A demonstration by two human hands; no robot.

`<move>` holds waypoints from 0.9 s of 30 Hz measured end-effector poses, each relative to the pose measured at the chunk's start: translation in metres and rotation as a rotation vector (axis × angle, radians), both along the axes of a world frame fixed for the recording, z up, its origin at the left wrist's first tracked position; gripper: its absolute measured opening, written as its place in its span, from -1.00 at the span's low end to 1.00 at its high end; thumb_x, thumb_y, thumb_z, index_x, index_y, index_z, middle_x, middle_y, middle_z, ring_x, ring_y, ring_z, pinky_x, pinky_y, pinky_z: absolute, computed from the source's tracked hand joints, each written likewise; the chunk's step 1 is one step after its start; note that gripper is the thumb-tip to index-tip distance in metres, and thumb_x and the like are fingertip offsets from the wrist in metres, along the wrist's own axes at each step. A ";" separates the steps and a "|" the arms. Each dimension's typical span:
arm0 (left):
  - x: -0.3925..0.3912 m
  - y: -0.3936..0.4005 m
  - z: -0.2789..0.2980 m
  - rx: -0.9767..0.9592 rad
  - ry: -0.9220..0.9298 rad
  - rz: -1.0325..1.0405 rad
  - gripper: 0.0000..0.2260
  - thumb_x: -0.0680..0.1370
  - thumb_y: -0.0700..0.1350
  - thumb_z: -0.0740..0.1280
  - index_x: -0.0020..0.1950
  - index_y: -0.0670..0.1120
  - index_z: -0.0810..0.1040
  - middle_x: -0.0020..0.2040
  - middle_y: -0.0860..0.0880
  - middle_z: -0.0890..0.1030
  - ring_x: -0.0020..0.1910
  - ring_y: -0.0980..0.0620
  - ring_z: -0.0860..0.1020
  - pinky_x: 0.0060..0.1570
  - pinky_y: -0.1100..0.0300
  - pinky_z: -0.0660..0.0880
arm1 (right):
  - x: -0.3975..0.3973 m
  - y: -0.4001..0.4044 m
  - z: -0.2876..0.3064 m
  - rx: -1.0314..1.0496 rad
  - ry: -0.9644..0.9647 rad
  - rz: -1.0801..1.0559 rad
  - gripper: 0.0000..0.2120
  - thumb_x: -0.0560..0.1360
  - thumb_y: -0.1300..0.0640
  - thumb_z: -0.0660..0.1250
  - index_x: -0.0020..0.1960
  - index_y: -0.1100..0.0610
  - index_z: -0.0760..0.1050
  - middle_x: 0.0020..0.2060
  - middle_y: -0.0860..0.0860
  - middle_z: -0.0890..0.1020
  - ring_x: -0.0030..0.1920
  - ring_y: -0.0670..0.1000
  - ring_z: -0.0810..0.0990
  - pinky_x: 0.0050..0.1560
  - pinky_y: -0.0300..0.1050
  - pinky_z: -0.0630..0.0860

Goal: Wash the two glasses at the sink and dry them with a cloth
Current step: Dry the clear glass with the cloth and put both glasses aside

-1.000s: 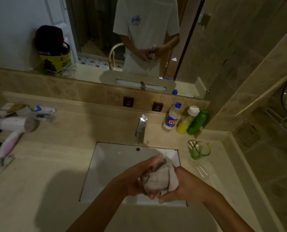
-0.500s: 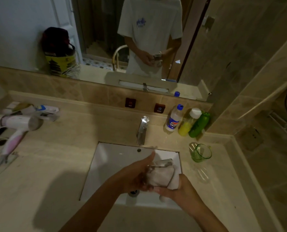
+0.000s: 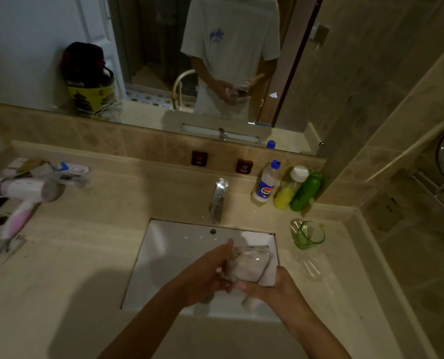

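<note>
A clear glass (image 3: pixel 249 263) stuffed with white cloth (image 3: pixel 267 277) is being gripped by both hands (image 3: pixel 205 273) (image 3: pixel 270 287) at lower centre. A green glass (image 3: pixel 309 235) is being left empty, right of the sink (image 3: pixel 169 255)

Two glasses (image 3: pixel 249 263) (image 3: pixel 309 234), one cloth (image 3: pixel 268 277), three bottles (image 3: pixel 266 181) (image 3: pixel 290 187) (image 3: pixel 306 191), one hairdryer (image 3: pixel 26 193).

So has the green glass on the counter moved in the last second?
No. The green glass sits in the same spot as before, in front of the green bottle and just right of the sink rim; only the camera shifted.
</note>
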State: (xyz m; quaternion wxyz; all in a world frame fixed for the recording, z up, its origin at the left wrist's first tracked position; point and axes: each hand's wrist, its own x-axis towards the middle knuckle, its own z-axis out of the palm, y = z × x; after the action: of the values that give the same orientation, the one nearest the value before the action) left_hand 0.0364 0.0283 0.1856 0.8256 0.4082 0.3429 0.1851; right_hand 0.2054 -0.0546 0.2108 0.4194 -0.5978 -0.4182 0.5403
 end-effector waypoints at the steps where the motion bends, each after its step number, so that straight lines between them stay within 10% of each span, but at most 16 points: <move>1: 0.001 0.000 0.003 -0.106 0.001 -0.053 -0.41 0.61 0.33 0.14 0.30 -0.11 0.59 -0.08 -0.24 0.62 -0.20 -0.18 0.57 -0.23 0.04 0.51 | -0.001 0.000 0.000 0.021 -0.059 0.017 -0.79 0.35 0.22 0.55 -0.01 0.12 0.72 -0.10 0.04 0.76 -0.03 -0.01 0.72 -0.10 -0.29 0.59; 5: 0.002 -0.001 -0.003 -0.105 -0.019 -0.039 -0.51 0.62 0.24 0.23 0.20 -0.17 0.54 -0.27 -0.08 0.55 -0.42 0.06 0.45 -0.45 0.25 0.37 | -0.002 -0.001 -0.003 0.003 -0.162 0.019 -0.77 0.35 0.24 0.57 0.00 0.13 0.70 -0.12 0.01 0.76 -0.03 -0.02 0.72 0.01 -0.17 0.60; 11: -0.017 0.002 -0.018 0.432 0.046 -0.102 -0.60 0.49 -0.10 0.49 0.31 0.04 0.54 0.25 -0.06 0.60 0.20 -0.16 0.60 0.17 -0.13 0.58 | 0.005 -0.002 -0.003 -0.118 0.238 0.027 -0.61 0.28 0.29 0.56 0.09 0.15 0.66 -0.06 0.17 0.71 -0.07 0.09 0.66 -0.02 0.00 0.56; 16: -0.015 -0.001 -0.022 0.028 -0.099 -0.016 -0.56 0.58 0.20 0.34 0.39 0.02 0.54 0.38 -0.12 0.54 0.27 -0.17 0.59 0.23 -0.11 0.53 | -0.005 -0.006 -0.001 0.018 -0.014 0.016 -0.74 0.33 0.24 0.56 0.00 0.10 0.71 -0.13 0.06 0.75 -0.10 -0.01 0.72 -0.16 -0.27 0.58; 21: -0.014 -0.004 -0.022 -0.059 -0.003 -0.054 -0.41 0.52 0.33 0.32 0.28 -0.14 0.57 -0.07 -0.17 0.61 -0.22 -0.07 0.55 -0.23 0.08 0.44 | -0.013 -0.007 -0.003 0.000 -0.208 0.074 -0.77 0.38 0.25 0.54 0.03 0.13 0.69 -0.32 -0.09 0.73 -0.30 -0.15 0.67 -0.29 -0.32 0.53; 27: -0.026 -0.005 -0.021 0.380 -0.070 -0.018 -0.68 0.49 -0.11 0.50 0.23 -0.02 0.59 0.33 0.04 0.57 0.28 -0.09 0.58 0.23 -0.11 0.58 | -0.003 -0.006 -0.001 -0.071 0.053 0.057 -0.65 0.28 0.22 0.57 0.06 0.14 0.69 -0.05 0.12 0.74 -0.02 0.03 0.71 -0.09 -0.21 0.58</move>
State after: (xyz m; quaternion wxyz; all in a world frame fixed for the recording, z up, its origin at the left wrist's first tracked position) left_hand 0.0108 0.0234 0.1646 0.7467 0.5529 0.2695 0.2531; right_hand 0.2021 -0.0603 0.2103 0.3930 -0.5857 -0.4044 0.5822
